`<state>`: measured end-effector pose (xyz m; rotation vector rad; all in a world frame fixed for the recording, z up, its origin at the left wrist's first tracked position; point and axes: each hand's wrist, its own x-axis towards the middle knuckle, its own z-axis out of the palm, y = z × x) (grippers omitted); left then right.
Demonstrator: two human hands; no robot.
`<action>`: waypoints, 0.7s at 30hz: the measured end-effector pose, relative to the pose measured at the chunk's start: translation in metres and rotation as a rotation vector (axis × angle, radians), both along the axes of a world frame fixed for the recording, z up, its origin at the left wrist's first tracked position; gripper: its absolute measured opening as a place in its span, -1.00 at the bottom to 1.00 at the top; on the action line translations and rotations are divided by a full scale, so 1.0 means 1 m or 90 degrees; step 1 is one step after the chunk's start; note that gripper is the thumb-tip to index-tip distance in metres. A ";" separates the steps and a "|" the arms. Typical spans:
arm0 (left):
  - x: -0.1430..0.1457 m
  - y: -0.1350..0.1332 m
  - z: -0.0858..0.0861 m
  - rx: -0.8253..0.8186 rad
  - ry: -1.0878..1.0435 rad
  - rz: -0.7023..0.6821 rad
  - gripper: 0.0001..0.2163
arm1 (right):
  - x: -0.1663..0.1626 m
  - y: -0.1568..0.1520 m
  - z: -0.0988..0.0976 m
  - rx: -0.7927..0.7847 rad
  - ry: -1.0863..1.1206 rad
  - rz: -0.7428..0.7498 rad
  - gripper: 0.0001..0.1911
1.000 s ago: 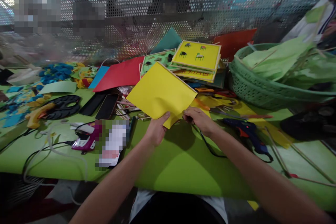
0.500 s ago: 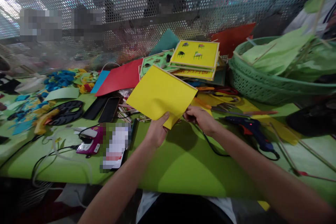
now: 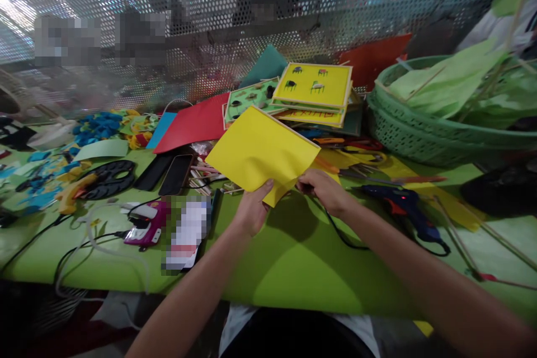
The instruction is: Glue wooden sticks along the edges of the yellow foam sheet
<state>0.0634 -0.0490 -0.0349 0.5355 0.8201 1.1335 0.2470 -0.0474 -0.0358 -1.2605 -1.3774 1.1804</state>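
A yellow sheet [image 3: 262,151] of craft foam or paper is held up over the green table [image 3: 293,257], tilted toward me. My left hand [image 3: 251,210] pinches its near corner, thumb on top. At the sheet's lower right edge, my right hand [image 3: 325,190] is closed with fingers curled under it. A thin wooden strip runs along the sheet's far right edge. A black cord passes under my right wrist.
A blue glue gun [image 3: 403,210] lies right of my hands. Behind are a stack of yellow framed boards [image 3: 314,89], red sheets [image 3: 195,120], phones [image 3: 176,173] and a green basket [image 3: 423,134] holding green paper. Cables and a pink device [image 3: 145,226] lie at the left.
The sheet and both hands have shifted slightly right and the sheet bends a little more near my left thumb. Otherwise the grip is unchanged.
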 end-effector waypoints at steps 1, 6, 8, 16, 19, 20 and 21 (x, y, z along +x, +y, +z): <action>0.000 0.000 0.000 -0.002 0.000 -0.002 -0.66 | 0.000 0.000 0.001 -0.001 -0.001 0.000 -0.73; -0.001 0.001 -0.002 -0.007 -0.001 0.001 -0.64 | -0.002 -0.002 0.004 -0.012 0.012 0.003 -0.75; -0.001 0.001 -0.003 -0.001 -0.005 0.001 -0.62 | -0.003 -0.002 0.005 -0.016 0.021 0.011 -0.78; -0.002 0.003 -0.001 0.035 -0.013 0.018 -0.53 | -0.007 -0.001 0.006 -0.029 0.043 0.046 -0.68; -0.001 0.002 0.001 0.021 -0.007 0.015 -0.50 | -0.007 0.000 0.004 -0.021 0.033 0.028 -0.68; -0.001 0.002 0.001 0.015 -0.002 0.013 -0.51 | -0.006 0.000 0.004 -0.018 0.031 0.021 -0.68; -0.001 0.001 0.001 0.010 0.003 0.010 -0.53 | -0.006 0.000 0.003 -0.015 0.030 0.016 -0.69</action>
